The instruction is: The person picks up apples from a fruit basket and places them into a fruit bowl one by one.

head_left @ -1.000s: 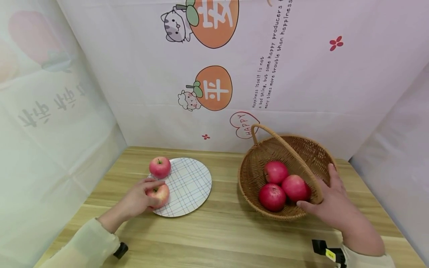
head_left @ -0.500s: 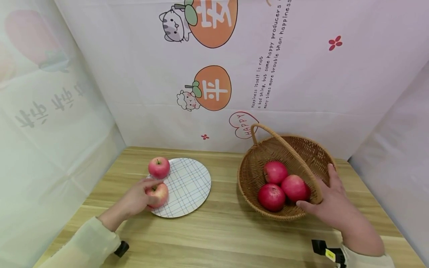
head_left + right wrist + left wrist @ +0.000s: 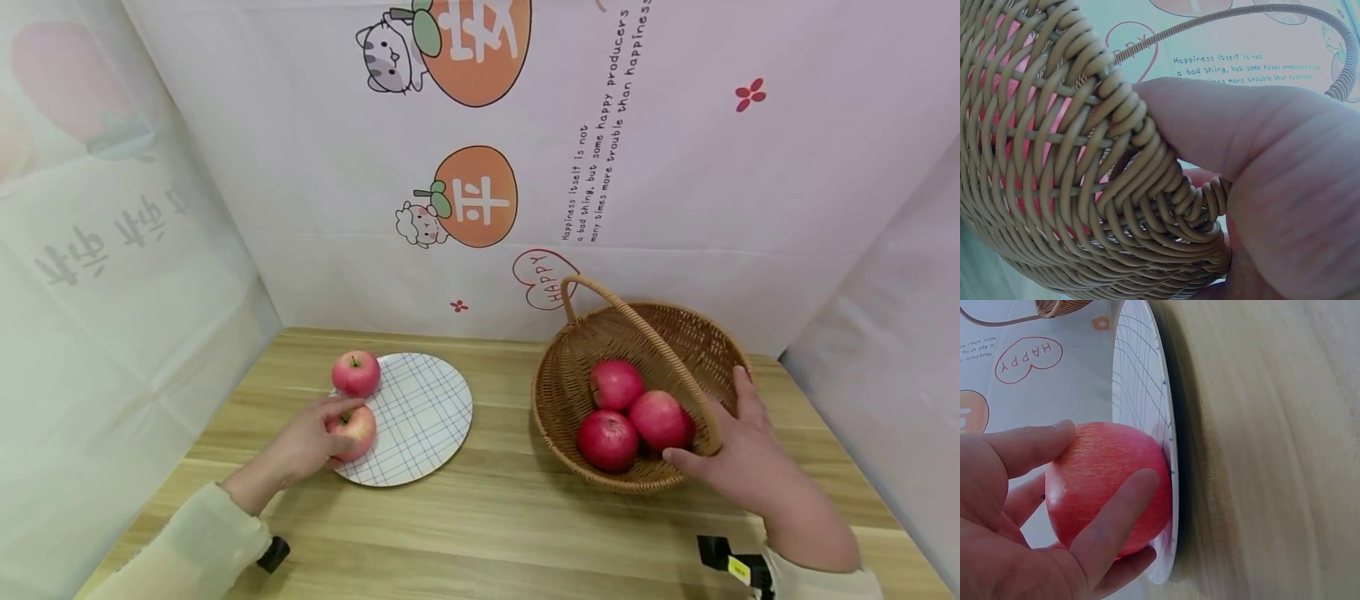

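Note:
My left hand (image 3: 303,440) grips a pink-and-yellow apple (image 3: 360,430) from its left side, fingers and thumb curved round it. In the left wrist view this apple (image 3: 1110,469) is against the round checked plate (image 3: 1141,369). Just behind it, another red apple (image 3: 356,374) sits at the left edge of the plate (image 3: 423,421). My right hand (image 3: 761,462) holds the rim of a wicker basket (image 3: 553,408) by the near end of its handle, thumb on the rim. Inside lie three red apples (image 3: 607,442). The fingers on the basket's far side are partly hidden.
The basket's arched handle (image 3: 648,329) stands over its opening. Wooden tabletop (image 3: 487,525) lies between plate and basket. A printed white cloth (image 3: 675,167) hangs behind the table, with pale cloth (image 3: 135,333) at both sides. Dark wrist mounts (image 3: 273,554) sit at the sleeves.
The left hand and its apple have shifted very slightly upward in the head view. The right hand and basket have stayed in place.

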`<state>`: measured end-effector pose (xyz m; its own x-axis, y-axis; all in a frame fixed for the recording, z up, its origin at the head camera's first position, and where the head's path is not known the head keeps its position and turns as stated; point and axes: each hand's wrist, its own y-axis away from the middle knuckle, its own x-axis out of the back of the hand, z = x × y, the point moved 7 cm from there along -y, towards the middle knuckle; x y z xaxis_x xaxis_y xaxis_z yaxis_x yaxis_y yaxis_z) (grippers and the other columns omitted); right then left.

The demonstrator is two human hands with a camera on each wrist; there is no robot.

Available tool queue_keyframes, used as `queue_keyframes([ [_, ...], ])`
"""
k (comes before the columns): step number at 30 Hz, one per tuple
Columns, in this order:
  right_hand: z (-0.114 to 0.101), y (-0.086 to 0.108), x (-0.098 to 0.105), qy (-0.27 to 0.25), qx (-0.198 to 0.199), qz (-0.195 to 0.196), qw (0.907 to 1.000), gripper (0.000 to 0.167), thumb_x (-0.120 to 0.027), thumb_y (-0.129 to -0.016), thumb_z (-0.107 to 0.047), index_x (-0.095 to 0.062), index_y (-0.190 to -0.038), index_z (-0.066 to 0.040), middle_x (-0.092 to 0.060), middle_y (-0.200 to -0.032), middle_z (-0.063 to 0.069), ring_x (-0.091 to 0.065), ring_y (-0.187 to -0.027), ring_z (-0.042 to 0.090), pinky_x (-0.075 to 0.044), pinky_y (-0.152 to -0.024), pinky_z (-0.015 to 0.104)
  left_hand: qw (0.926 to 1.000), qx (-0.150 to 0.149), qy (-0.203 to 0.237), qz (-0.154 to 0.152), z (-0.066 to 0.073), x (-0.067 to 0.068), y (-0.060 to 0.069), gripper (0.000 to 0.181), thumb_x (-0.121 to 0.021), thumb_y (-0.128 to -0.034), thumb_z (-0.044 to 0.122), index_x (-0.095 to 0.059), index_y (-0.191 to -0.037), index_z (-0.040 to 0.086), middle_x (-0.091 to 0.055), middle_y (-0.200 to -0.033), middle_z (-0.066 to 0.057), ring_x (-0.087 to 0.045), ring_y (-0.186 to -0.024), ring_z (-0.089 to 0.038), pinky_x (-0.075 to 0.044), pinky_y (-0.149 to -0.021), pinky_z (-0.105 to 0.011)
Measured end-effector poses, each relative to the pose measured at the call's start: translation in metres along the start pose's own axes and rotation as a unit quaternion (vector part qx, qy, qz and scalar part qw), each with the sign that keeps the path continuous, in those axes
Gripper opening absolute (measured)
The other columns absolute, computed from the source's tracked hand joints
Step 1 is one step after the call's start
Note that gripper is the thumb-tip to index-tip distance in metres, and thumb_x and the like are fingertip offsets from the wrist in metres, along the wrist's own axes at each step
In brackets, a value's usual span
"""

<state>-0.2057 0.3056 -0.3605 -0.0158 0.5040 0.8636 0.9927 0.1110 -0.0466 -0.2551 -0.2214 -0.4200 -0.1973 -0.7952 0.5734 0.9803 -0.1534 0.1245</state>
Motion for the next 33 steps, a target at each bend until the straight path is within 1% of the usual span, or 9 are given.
queue_keyframes([
  [5,0.000,0.000,0.000,0.007,0.004,0.003,1.0000,0.100,-0.076,-0.087,-0.045,-0.020,-0.157,-0.002,0.034,-0.154,0.025,0.014,-0.135,0.063,-0.020,-0.092,0.082,0.9996,-0.008,-0.028,-0.006,0.003,0.000,0.001,0.069,-0.075,-0.0823,0.005,-0.050,-0.146,0.005,-0.021,-0.157,-0.026,-0.031,-0.131,-0.047,-0.053,-0.080,-0.040],
  [13,0.000,0.001,0.001,0.002,0.000,0.003,1.0000,0.100,-0.076,-0.087,-0.046,-0.021,-0.157,-0.002,0.035,-0.154,0.024,0.016,-0.136,0.062,-0.021,-0.092,0.082,0.9993,-0.008,-0.028,-0.022,0.010,0.001,0.005,0.079,-0.081,-0.0792,0.008,-0.045,-0.150,0.006,-0.016,-0.153,-0.033,-0.038,-0.116,-0.048,-0.053,-0.069,-0.036],
  [19,0.000,0.001,0.001,0.003,0.003,0.006,1.0000,0.098,-0.076,-0.087,-0.045,-0.022,-0.158,-0.004,0.034,-0.154,0.025,0.015,-0.135,0.063,-0.020,-0.092,0.082,0.9979,-0.002,-0.055,-0.034,0.016,0.006,0.013,0.079,-0.083,-0.0797,0.014,-0.046,-0.150,0.007,-0.008,-0.154,-0.037,-0.037,-0.121,-0.053,-0.052,-0.069,-0.037],
  [21,0.000,0.001,0.001,0.004,0.003,0.006,1.0000,0.099,-0.076,-0.087,-0.045,-0.022,-0.157,-0.003,0.034,-0.154,0.025,0.015,-0.135,0.063,-0.020,-0.093,0.082,0.9973,0.000,-0.064,-0.036,0.017,0.008,0.015,0.080,-0.084,-0.0791,0.014,-0.047,-0.149,0.008,-0.006,-0.154,-0.039,-0.050,-0.110,-0.049,-0.053,-0.066,-0.037],
  [23,0.000,0.001,0.001,0.006,0.003,0.006,1.0000,0.099,-0.076,-0.086,-0.046,-0.022,-0.157,-0.002,0.034,-0.154,0.025,0.014,-0.135,0.063,-0.020,-0.093,0.082,0.9970,0.005,-0.068,-0.036,0.018,0.010,0.017,0.080,-0.084,-0.0785,0.014,-0.047,-0.150,0.010,-0.005,-0.154,-0.039,-0.060,-0.088,-0.039,-0.053,-0.063,-0.035],
  [26,0.000,0.001,0.001,0.008,0.003,0.006,0.9999,0.099,-0.076,-0.086,-0.047,-0.023,-0.156,0.000,0.034,-0.154,0.025,0.015,-0.136,0.063,-0.019,-0.093,0.082,0.9964,0.009,-0.075,-0.036,0.021,0.012,0.020,0.081,-0.085,-0.0783,0.016,-0.047,-0.150,0.010,-0.003,-0.154,-0.038,-0.058,-0.063,-0.025,-0.052,-0.060,-0.035],
  [29,0.000,0.001,0.001,0.009,0.003,0.005,0.9999,0.100,-0.076,-0.086,-0.048,-0.023,-0.156,0.001,0.034,-0.154,0.025,0.016,-0.136,0.062,-0.019,-0.094,0.082,0.9930,-0.004,-0.114,-0.030,0.028,0.015,0.025,0.080,-0.086,-0.0777,0.020,-0.049,-0.148,0.012,-0.008,-0.154,-0.038,-0.063,-0.092,-0.042,-0.053,-0.068,-0.040],
  [31,-0.001,0.001,0.001,0.009,0.001,0.003,1.0000,0.101,-0.076,-0.086,-0.049,-0.023,-0.155,0.001,0.034,-0.154,0.024,0.016,-0.136,0.061,-0.019,-0.094,0.081,0.9883,-0.021,-0.149,-0.024,0.035,0.016,0.029,0.078,-0.086,-0.0768,0.021,-0.052,-0.147,0.012,-0.012,-0.153,-0.039,-0.052,-0.115,-0.054,-0.053,-0.077,-0.048],
  [33,-0.001,0.001,0.001,0.007,-0.001,0.000,1.0000,0.101,-0.076,-0.086,-0.049,-0.023,-0.155,0.001,0.034,-0.154,0.024,0.016,-0.136,0.061,-0.020,-0.094,0.081,0.9792,-0.059,-0.193,-0.017,0.048,0.015,0.033,0.074,-0.086,-0.0767,0.022,-0.056,-0.143,0.012,-0.022,-0.151,-0.038,-0.034,-0.130,-0.059,-0.051,-0.085,-0.056],
])
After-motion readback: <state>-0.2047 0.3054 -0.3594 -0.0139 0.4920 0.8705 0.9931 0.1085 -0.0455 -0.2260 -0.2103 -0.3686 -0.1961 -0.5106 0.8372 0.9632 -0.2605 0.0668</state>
